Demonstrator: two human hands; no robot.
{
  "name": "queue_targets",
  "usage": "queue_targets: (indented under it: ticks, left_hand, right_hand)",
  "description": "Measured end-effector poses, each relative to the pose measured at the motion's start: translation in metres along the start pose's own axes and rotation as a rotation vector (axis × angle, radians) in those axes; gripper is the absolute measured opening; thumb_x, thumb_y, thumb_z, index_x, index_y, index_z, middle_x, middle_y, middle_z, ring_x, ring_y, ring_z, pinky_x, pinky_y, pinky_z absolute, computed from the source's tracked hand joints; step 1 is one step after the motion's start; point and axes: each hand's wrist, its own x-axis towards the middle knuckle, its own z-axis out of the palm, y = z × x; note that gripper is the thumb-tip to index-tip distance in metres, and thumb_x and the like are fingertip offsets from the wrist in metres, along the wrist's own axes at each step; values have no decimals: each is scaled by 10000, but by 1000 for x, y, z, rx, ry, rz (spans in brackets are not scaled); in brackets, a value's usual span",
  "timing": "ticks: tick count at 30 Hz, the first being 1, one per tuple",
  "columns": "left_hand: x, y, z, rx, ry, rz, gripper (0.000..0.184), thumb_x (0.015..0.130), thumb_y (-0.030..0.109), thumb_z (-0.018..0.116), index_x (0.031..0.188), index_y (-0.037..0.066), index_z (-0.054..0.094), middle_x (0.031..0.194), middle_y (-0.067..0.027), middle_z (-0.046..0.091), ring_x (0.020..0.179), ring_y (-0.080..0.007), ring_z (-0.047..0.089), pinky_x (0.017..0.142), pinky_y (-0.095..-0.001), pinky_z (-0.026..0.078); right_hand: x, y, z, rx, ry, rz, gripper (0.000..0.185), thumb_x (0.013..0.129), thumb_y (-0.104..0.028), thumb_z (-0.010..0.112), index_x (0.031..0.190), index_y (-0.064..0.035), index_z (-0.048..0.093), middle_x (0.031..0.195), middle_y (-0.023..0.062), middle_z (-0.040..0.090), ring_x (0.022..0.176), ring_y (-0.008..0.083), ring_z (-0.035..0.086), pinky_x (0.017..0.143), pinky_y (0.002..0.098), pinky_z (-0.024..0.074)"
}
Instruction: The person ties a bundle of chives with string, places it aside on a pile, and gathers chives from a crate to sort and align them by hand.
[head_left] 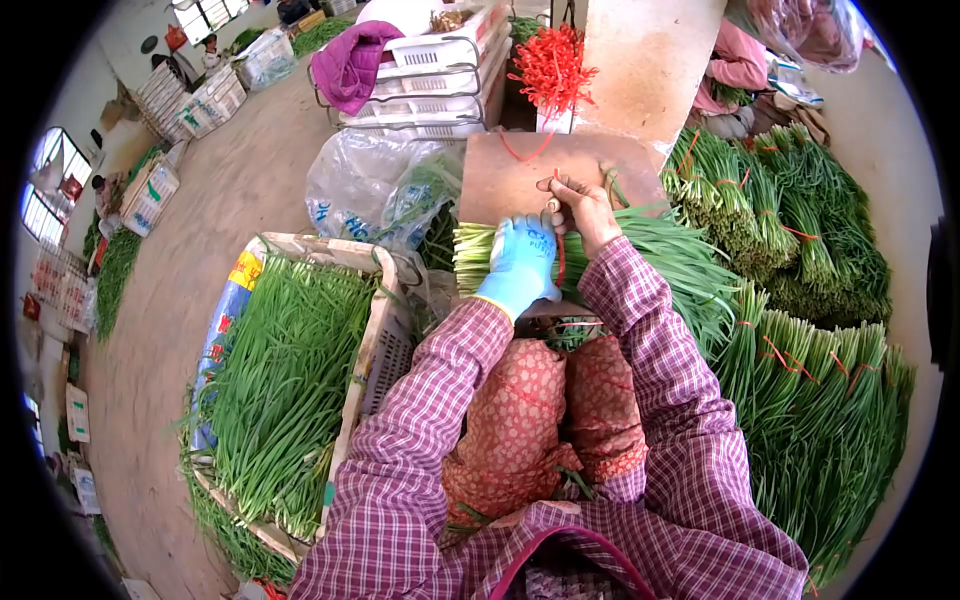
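Observation:
A bunch of green garlic chives [668, 258] lies across a brown board [515, 175], its pale cut ends to the left and its leaves to the right. My left hand [522, 262], in a light blue glove, presses down around the bunch near the cut ends. Just right of it, a red tie [561, 262] runs up over the chives. My right hand [588, 212], bare, pinches the upper part of this tie between thumb and fingers above the bunch. The tie's path underneath the chives is hidden.
A crate [362, 395] of loose chives stands to my left. Tied bunches [815, 400] are stacked at right. Red ties [554, 70] hang beyond the board, near a plastic bag [350, 185] and stacked white baskets [430, 105]. Other people sit farther off.

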Motion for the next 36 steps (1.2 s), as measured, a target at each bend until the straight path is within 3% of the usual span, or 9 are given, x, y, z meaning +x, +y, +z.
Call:
queue_targets:
  ticks: [13, 14, 18, 21, 24, 27, 31, 32, 36]
  left_hand:
    - [5, -1, 6, -25, -68, -21, 784, 629, 524, 773, 1247, 109, 526, 1101, -87, 628, 1069, -249, 598, 926, -375, 441]
    - [5, -4, 24, -22, 139, -5, 645, 683, 474, 723, 1182, 102, 548, 1064, -89, 624, 1034, -255, 602, 903, -386, 444]
    - [9, -10, 36, -45, 251, 52, 387, 726, 321, 655, 1023, 93, 558, 994, -106, 622, 971, -273, 613, 830, -410, 454]
    - [10, -8, 31, -52, 181, 46, 590, 635, 421, 773, 1075, 86, 567, 972, -119, 641, 947, -283, 630, 840, -419, 471]
    - [6, -4, 23, -77, 138, 12, 840, 521, 555, 837, 1154, 81, 554, 1060, -123, 622, 1009, -287, 608, 890, -409, 457]
    - [7, -5, 24, -71, 91, -4, 796, 532, 543, 838, 1115, 88, 543, 1089, -109, 605, 1048, -269, 587, 921, -403, 430]
    - [6, -5, 23, -62, 79, 12, 916, 525, 551, 835, 1255, 108, 506, 1129, -105, 589, 1067, -252, 579, 932, -390, 422]
    - [6, -7, 26, -77, 69, 9, 966, 518, 560, 833, 1302, 118, 482, 1151, -112, 577, 1089, -265, 568, 970, -419, 398]
    - [2, 1, 15, -3, 75, 27, 1019, 517, 573, 829, 1347, 115, 451, 1174, -116, 564, 1107, -278, 557, 1015, -471, 357]
  right_hand:
    - [-74, -9, 10, -208, 60, -196, 185, 911, -145, 554, 914, -20, 691, 627, -11, 549, 510, 50, 447, 470, 229, 365]
    - [-90, -15, 15, -211, 85, -105, 182, 916, -143, 553, 913, -24, 690, 627, -14, 556, 507, 56, 455, 477, 234, 374]
    - [-131, 12, 20, -355, 144, -201, 198, 904, -169, 567, 898, -13, 688, 636, 59, 603, 565, 110, 551, 541, 278, 446]
    - [-145, 51, 21, -282, 222, -324, 215, 918, -178, 546, 918, -3, 669, 676, 84, 627, 583, 144, 573, 581, 298, 471]
    - [-167, 73, 18, -344, 227, -257, 193, 927, -164, 536, 924, -14, 657, 675, 115, 616, 578, 177, 574, 589, 319, 473]
    - [-169, 83, 16, -358, 167, -275, 182, 946, -135, 520, 956, -14, 656, 701, 56, 594, 637, 117, 527, 615, 275, 438]
    - [-163, 101, 9, -436, 137, -355, 183, 944, -128, 520, 964, -8, 657, 765, 114, 649, 645, 183, 599, 639, 304, 479]
    - [-159, 111, 12, -413, 160, -367, 204, 920, -198, 546, 949, -34, 664, 772, 175, 639, 737, 349, 627, 689, 409, 483]
    - [-146, 128, 13, -438, 169, -318, 213, 906, -233, 561, 943, -57, 673, 802, 194, 649, 793, 375, 629, 710, 435, 490]
